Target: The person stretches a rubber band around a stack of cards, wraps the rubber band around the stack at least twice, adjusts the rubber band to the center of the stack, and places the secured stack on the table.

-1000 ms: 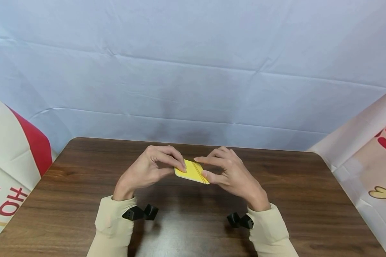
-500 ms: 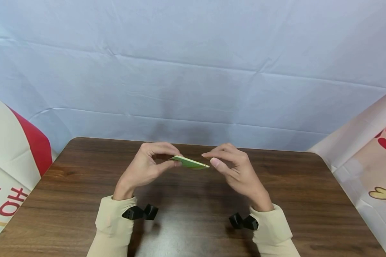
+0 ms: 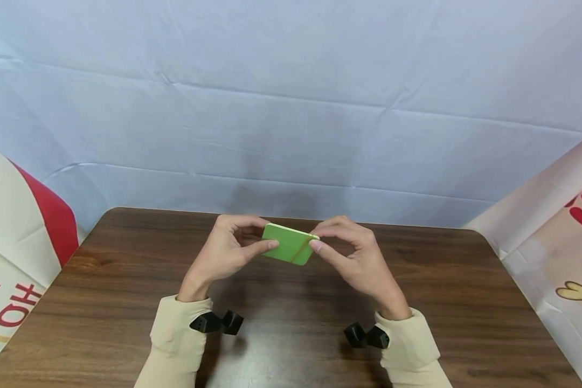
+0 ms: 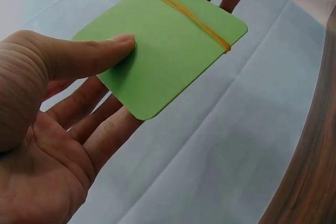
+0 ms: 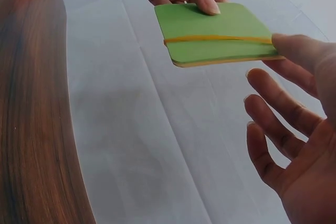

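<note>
A thin stack of cards, green on the face turned toward me, is held up above the table. Its corners are rounded, and a yellowish-orange rubber band crosses it near the right end. My left hand grips the left end, thumb on the green face and fingers behind. My right hand pinches the far right corner between thumb and forefinger, right where the band passes over the edge. The other right fingers are loosely bent, apart from the stack. A yellowish lower layer shows along the edge.
Beneath both hands lies a dark wooden table. A pale blue-white cloth hangs behind its far edge, with printed sheets at the left and right. Black wrist cameras sit at both cuffs.
The stack has been turned over from its yellow face to its green one. The right hand let go during the turn and now pinches the corner again; the left kept its grip.
</note>
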`<move>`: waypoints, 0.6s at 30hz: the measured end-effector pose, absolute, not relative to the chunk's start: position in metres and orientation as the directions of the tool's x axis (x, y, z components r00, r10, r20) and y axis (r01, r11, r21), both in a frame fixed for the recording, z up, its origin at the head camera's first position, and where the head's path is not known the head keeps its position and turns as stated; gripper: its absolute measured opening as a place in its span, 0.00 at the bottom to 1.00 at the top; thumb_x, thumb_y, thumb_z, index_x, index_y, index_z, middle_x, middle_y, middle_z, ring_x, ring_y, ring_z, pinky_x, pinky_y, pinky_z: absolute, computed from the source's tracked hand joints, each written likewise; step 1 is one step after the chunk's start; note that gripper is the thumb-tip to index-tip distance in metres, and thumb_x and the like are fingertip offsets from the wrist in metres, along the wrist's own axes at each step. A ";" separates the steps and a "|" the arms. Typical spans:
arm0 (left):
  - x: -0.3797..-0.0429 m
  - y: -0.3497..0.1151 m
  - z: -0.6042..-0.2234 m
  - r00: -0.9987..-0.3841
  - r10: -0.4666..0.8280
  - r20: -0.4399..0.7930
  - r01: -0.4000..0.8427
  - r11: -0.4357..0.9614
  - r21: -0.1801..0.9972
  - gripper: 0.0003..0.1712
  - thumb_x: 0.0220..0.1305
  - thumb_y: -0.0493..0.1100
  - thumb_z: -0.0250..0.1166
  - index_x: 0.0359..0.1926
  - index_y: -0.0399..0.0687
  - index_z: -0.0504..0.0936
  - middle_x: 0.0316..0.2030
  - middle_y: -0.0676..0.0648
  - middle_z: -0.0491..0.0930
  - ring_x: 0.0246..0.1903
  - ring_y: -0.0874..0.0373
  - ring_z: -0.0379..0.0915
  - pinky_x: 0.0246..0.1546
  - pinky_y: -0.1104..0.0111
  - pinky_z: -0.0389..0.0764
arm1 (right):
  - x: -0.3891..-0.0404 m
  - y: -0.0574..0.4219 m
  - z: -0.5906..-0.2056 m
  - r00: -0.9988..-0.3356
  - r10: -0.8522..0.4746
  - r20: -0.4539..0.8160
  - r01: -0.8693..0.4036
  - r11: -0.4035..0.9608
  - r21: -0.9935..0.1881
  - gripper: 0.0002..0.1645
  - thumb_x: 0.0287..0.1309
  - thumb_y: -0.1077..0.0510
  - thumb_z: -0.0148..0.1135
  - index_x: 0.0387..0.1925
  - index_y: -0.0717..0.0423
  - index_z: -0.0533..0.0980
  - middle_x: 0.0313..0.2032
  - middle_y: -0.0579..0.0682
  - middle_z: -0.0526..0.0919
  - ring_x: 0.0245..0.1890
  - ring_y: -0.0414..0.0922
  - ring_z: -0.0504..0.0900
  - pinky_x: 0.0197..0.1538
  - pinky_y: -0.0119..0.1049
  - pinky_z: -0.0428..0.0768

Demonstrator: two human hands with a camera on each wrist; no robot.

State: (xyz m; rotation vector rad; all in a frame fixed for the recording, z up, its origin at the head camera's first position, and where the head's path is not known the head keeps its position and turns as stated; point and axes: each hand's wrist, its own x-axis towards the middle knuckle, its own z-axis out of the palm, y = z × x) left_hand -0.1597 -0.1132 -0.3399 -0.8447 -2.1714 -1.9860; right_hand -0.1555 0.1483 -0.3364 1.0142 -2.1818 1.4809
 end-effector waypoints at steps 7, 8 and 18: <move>-0.158 -0.107 -0.340 -0.864 0.339 0.372 0.400 0.015 0.916 0.09 0.58 0.28 0.73 0.41 0.36 0.87 0.35 0.42 0.86 0.30 0.51 0.84 0.31 0.61 0.87 | -0.156 0.149 -0.337 -0.733 -0.330 0.595 -0.674 0.234 -0.701 0.10 0.61 0.68 0.69 0.37 0.50 0.85 0.38 0.44 0.85 0.42 0.46 0.82 0.50 0.38 0.78; -0.158 -0.107 -0.339 -0.867 0.335 0.369 0.400 0.027 0.916 0.08 0.59 0.29 0.73 0.40 0.36 0.87 0.34 0.42 0.86 0.29 0.51 0.84 0.30 0.63 0.86 | -0.156 0.149 -0.337 -0.738 -0.327 0.590 -0.668 0.236 -0.706 0.10 0.61 0.69 0.69 0.37 0.50 0.85 0.38 0.43 0.84 0.42 0.45 0.82 0.50 0.38 0.78; -0.157 -0.108 -0.336 -0.870 0.304 0.389 0.429 0.077 0.900 0.04 0.60 0.30 0.72 0.37 0.39 0.89 0.32 0.46 0.86 0.28 0.42 0.82 0.29 0.66 0.83 | -0.156 0.151 -0.336 -0.772 -0.321 0.548 -0.628 0.253 -0.736 0.05 0.64 0.64 0.68 0.36 0.52 0.85 0.37 0.47 0.84 0.43 0.44 0.81 0.50 0.40 0.77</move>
